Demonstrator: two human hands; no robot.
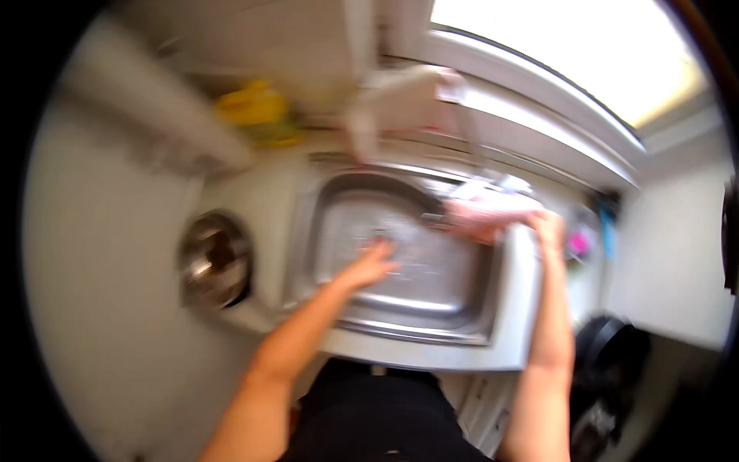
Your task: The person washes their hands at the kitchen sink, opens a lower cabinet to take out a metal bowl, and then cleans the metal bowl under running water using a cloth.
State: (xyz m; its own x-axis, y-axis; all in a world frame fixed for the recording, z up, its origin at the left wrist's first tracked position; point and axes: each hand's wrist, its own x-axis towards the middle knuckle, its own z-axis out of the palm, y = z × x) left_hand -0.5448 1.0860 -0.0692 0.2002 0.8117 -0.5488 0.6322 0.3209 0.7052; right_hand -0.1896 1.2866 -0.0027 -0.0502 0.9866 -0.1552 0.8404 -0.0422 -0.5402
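My left hand (pixel 372 266) reaches over the basin of the steel sink (pixel 450 327). Its fingers look stretched out and apart, with nothing in them, though motion smears them. Around it the sink bottom looks wet and shiny. At the sink's right back corner my right hand (pixel 546 228) is closed on the end of a pink cloth (pixel 493 215), which is blurred. The cloth lies by the tap (pixel 435 221) and partly covers it. I cannot make out the right fingertips.
A steel pot (pixel 215 260) stands on the counter left of the sink. Behind it is a yellow bottle or pack (pixel 258 112). A white and pink item hangs at the back wall (pixel 404 100). Dark pans (pixel 608 350) sit low on the right, below the counter's edge.
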